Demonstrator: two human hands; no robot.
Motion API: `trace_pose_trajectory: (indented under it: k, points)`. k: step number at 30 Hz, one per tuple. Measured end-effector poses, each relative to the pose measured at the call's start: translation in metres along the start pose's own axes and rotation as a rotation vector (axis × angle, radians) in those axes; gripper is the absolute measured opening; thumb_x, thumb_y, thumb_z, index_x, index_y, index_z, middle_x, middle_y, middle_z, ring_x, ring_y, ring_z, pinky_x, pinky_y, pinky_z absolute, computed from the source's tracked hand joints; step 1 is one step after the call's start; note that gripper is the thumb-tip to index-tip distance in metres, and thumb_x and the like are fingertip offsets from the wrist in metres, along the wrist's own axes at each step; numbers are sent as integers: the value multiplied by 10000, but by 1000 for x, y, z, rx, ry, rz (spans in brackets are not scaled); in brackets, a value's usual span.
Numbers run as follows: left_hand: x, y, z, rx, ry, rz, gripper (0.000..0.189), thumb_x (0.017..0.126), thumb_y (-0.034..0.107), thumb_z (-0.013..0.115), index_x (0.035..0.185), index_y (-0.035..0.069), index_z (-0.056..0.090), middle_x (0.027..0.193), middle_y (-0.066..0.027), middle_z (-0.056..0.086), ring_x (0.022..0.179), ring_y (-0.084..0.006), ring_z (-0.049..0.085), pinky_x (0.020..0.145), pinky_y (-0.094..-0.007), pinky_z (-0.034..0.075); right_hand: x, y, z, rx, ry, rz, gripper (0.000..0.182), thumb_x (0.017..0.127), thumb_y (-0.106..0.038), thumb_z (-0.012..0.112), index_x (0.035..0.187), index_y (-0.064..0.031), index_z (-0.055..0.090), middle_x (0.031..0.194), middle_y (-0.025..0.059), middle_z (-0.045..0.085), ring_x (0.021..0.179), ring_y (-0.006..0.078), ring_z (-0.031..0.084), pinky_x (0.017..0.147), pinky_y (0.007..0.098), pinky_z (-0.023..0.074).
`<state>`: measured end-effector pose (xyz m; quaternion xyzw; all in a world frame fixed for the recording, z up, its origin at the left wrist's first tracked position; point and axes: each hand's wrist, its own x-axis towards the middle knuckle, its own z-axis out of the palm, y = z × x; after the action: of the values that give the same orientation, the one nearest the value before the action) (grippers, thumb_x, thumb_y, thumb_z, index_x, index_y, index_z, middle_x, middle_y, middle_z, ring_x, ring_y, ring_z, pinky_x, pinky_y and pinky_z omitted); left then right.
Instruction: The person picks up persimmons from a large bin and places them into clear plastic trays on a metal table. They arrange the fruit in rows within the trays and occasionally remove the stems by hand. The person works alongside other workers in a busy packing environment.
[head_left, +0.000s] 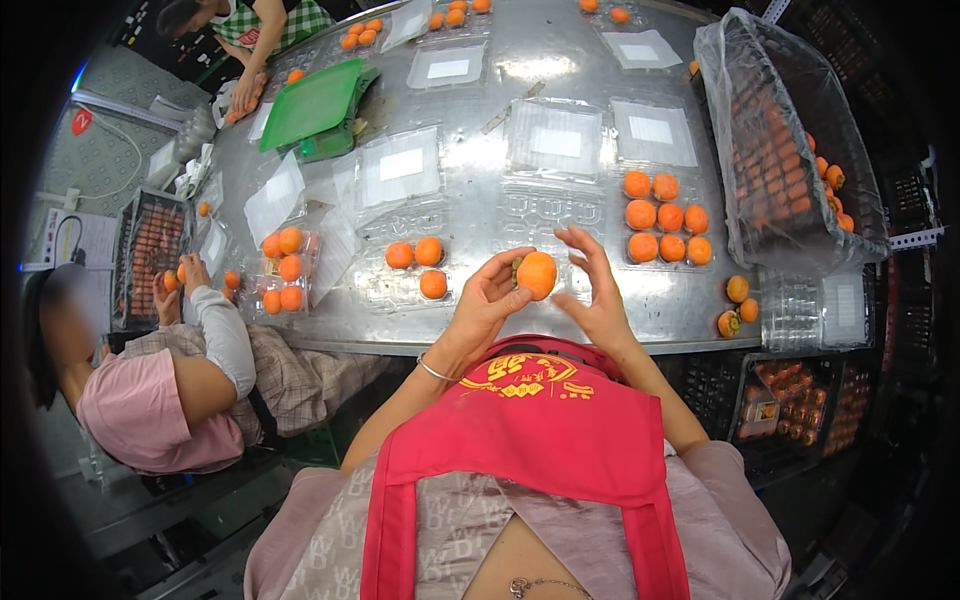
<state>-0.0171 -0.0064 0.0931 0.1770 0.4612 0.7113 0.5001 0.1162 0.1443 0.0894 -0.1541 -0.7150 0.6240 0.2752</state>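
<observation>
An orange persimmon (537, 276) with its green calyx facing left sits in the fingers of my left hand (484, 296), above the table's near edge. Just to its right, my right hand (596, 292) is spread, with nothing in it. Beyond my hands lies an open clear plastic clamshell tray (551, 206), partly hidden by them; no fruit shows in its visible cups. Several persimmons (670, 217) fill cups of another tray on the right. On the left, a third clamshell (405, 225) holds three persimmons (428, 251).
A plastic-lined crate (795, 150) with persimmons stands at the right. Three loose persimmons (737, 289) lie beside stacked clamshells (799, 307). A green scale (311, 109) sits at the back left. One co-worker (165, 375) handles fruit at left, another (262, 30) at far left.
</observation>
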Motion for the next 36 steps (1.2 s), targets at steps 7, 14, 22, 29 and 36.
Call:
trace_pose_trajectory:
  k: [7,14,22,29,36]
  points:
    - [-2,10,12,515,24,230,570,870,48,798,1382,25,547,1337,-82,570,1265,-197,567,1090,-381,480,-6,13,-9,658,-146,568,489,1095,-437,501,1346,-24,577,1257,107,650,1189,176,604,1000,382,502]
    - [-5,19,23,833,30,451,499,791,20,815,1258,39,641,1263,-115,585,1198,-250,589,1021,-373,497,-6,6,-6,785,-215,603,505,1094,-433,505,1378,-20,567,1315,92,616,1216,177,594,1039,390,497]
    - [-7,13,21,941,99,667,359,784,-12,807,1128,52,727,1159,-102,638,1089,-245,623,911,-352,523,-6,6,-5,834,-235,581,513,1102,-394,500,1417,9,537,1343,105,605,1245,181,578,1071,385,481]
    - [-13,16,29,1030,163,784,249,756,-26,815,986,59,773,1002,-53,676,935,-217,633,793,-338,517,-8,11,-5,869,-315,535,541,1098,-381,510,1452,27,505,1396,120,583,1245,185,579,1074,387,481]
    - [-9,16,26,1068,136,845,202,769,-38,791,947,50,755,969,-50,685,901,-222,625,767,-337,510,-12,15,-5,865,-351,552,578,1082,-403,539,1468,25,487,1387,117,586,1228,195,590,1049,389,499]
